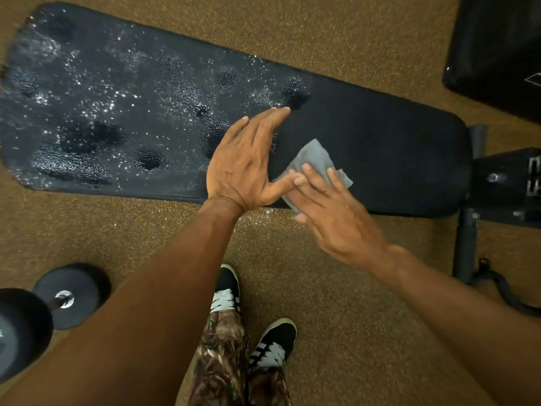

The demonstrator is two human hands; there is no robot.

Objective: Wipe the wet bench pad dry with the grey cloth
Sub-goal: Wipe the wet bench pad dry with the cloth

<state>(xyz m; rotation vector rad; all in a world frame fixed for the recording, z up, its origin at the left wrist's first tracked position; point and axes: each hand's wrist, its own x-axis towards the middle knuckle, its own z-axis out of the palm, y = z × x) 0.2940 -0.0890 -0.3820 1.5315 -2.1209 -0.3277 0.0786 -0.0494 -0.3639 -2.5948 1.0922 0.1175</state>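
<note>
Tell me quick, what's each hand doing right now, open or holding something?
Left hand: open, fingers straight, flat on the bench pad.
Right hand: open, straight fingers pressing the grey cloth down onto it.

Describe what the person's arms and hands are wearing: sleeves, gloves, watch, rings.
The left forearm and right forearm are bare, with no sleeve in view. The left hand and right hand wear no gloves, and no watch, bracelet or ring shows on either.
</note>
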